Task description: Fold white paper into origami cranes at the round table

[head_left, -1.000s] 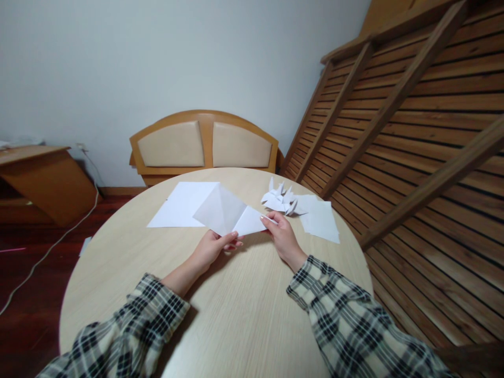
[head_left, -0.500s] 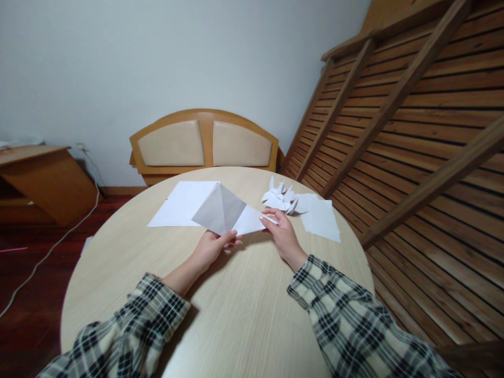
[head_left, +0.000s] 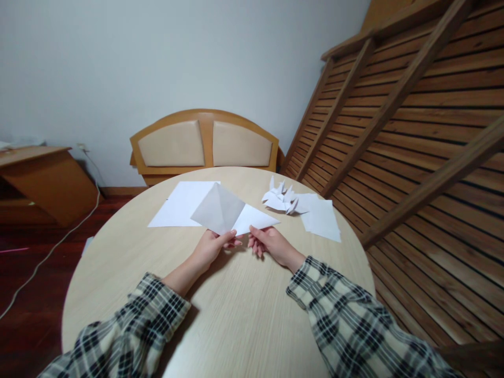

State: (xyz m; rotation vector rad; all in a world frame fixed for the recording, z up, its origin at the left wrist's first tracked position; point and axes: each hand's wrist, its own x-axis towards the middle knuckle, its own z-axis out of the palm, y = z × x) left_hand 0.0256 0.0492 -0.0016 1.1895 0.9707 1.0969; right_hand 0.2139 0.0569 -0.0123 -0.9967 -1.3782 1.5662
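A creased, partly folded sheet of white paper [head_left: 220,207] is held above the table, its shaded square part to the left and a bright triangular flap to the right. My left hand [head_left: 212,245] pinches its lower edge near the middle, thumb on top. Along the same edge, my right hand [head_left: 273,245] grips the flap between thumb and fingers, the other fingers curled beneath. The flap's pointed tip sticks out to the right, past my right thumb.
Flat white sheets [head_left: 179,202] lie behind the folded paper at left. Several folded paper pieces with pointed tips [head_left: 281,197] sit at back right, beside more flat sheets [head_left: 323,218]. The round table [head_left: 236,315] stands before a headboard [head_left: 205,142]; wooden slats [head_left: 413,131] lean at right.
My right hand has moved from the flap's right tip down and left to its lower edge, uncovering the tip. My left hand keeps its hold in the same place.
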